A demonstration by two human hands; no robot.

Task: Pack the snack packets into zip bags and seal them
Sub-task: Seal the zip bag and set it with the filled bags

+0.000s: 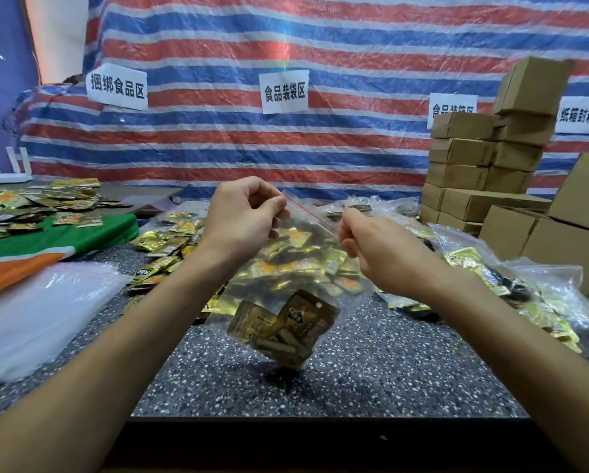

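Zip bag (pixel 306 278) is held up over the table (pixel 337 390), clear, hanging tilted. A few snack packets (pixel 283 331) are slumped in its lowest corner, well below both grips. That corner sits right over its own shadow; can't tell if it touches the table.

The red zip strip (pixel 315 216) runs along the top edge from one hand to the other, sloping down to the right. Left hand (pixel 242 221) pinches the higher end between thumb and curled fingers. Right hand (pixel 378 254) pinches the lower end, fingers closed together on the strip. Can't tell whether the zip is pressed shut between them.

Room: bare speckled tabletop under and in front of the bag, out to the dark front edge nearest the camera. Near left there's a stack of clear plastic (pixel 30 319) on an orange and green cloth (pixel 47 244). Near right are filled bags (pixel 525 285), close beside the right forearm.

Pose: both forearms reach in from the bottom corners and converge. Wrists are raised, backs of hands toward the camera, hands apart by the length of the strip.

Behind the bag is a pile of loose gold packets (pixel 163 247), with more packets (pixel 30 203) spread on the far-left surface. Cardboard boxes (pixel 474 172) are stacked at the back right. A red, white and blue striped tarp (pixel 286 46) closes off the back, with white paper signs (pixel 284 91) stuck on it.
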